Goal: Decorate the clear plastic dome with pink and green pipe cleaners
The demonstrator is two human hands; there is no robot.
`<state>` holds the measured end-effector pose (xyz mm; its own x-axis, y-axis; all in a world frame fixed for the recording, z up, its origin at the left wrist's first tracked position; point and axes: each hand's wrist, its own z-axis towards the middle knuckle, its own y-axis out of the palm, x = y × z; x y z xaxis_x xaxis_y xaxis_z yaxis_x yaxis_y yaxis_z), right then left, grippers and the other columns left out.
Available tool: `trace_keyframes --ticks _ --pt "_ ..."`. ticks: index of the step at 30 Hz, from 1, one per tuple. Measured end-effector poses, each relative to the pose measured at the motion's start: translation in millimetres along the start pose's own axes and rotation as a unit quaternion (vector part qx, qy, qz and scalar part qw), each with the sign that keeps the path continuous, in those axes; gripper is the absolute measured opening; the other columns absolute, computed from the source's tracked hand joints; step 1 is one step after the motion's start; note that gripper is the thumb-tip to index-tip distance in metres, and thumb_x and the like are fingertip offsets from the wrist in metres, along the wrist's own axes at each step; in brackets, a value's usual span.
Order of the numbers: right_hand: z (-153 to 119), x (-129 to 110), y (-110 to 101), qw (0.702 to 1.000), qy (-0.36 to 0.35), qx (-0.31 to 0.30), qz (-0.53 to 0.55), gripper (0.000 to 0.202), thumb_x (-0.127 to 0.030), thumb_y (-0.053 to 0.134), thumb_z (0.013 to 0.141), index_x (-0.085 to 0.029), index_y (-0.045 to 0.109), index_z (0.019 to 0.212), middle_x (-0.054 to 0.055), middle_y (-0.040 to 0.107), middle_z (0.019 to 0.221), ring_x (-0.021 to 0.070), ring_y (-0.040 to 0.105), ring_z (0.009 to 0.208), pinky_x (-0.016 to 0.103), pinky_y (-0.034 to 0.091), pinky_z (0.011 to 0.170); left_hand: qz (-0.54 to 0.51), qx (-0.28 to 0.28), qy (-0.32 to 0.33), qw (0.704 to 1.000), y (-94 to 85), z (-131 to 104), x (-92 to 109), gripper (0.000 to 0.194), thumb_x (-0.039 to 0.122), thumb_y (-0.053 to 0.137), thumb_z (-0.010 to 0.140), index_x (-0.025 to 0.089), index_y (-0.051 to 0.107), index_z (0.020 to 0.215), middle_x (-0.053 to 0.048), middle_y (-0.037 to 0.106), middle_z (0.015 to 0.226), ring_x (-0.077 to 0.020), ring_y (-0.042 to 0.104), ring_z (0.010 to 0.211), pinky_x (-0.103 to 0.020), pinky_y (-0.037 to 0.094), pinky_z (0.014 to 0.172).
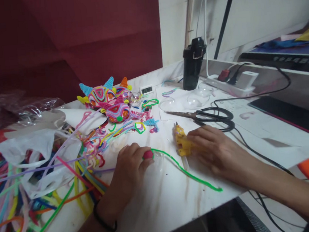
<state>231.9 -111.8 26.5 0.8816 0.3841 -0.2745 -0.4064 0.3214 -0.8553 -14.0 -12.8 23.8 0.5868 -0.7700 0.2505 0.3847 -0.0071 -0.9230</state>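
My left hand point(130, 167) pinches a small red, rounded piece point(148, 154) between thumb and fingers. A green pipe cleaner point(187, 172) runs from that piece to the right and down across the white tabletop, its far end lying loose. My right hand point(213, 148) is closed around a yellow hot glue gun point(184, 144), partly hidden by the fingers, with the nozzle pointing away from me. The right fingers are somewhat blurred. Just beyond the right hand lie black-handled scissors point(206, 116), their blades pointing left.
Colourful pipe-cleaner animal heads point(111, 98) sit at the back, near a small digital clock point(147, 90). Loose pipe cleaners point(18, 205) and plastic bags point(27, 146) crowd the left. At right stand a black bottle point(193, 65), a power strip point(229, 85), a phone point(288, 114) and trailing cables.
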Motion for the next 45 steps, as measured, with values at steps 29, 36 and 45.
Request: trace_keyframes --ticks 29,36,45 --pt "35.2 -80.0 35.5 0.978 0.136 -0.153 0.05 0.024 -0.009 0.04 0.083 -0.013 0.059 0.097 0.008 0.069 0.067 0.0206 0.063 0.058 0.029 0.032 0.052 0.007 0.011 -0.004 1.0 -0.2 1.6 3.0 0.013 0.025 0.054 0.089 0.02 0.065 0.093 -0.001 0.058 0.081 -0.0195 0.056 0.081 -0.035 0.044 0.077" --pt "41.5 -87.8 35.9 0.977 0.12 -0.178 -0.006 0.028 -0.007 0.044 0.08 -0.01 0.061 0.102 0.01 0.069 0.063 0.021 0.061 0.052 0.031 0.023 0.048 0.008 0.007 -0.002 1.0 -1.3 1.2 5.6 0.013 0.022 0.053 0.091 0.02 0.065 0.087 -0.002 0.059 0.08 -0.0201 0.054 0.081 -0.037 0.043 0.078" --pt "39.5 -91.9 38.0 0.979 0.095 -0.17 -0.061 0.036 -0.002 0.045 0.076 -0.007 0.062 0.107 0.012 0.071 0.067 0.0245 0.064 0.057 0.033 0.022 0.048 -0.02 -0.03 0.01 0.999 -10.5 1.7 8.7 0.012 0.017 0.051 0.091 0.018 0.063 0.088 -0.003 0.061 0.09 -0.018 0.055 0.085 -0.033 0.046 0.08"
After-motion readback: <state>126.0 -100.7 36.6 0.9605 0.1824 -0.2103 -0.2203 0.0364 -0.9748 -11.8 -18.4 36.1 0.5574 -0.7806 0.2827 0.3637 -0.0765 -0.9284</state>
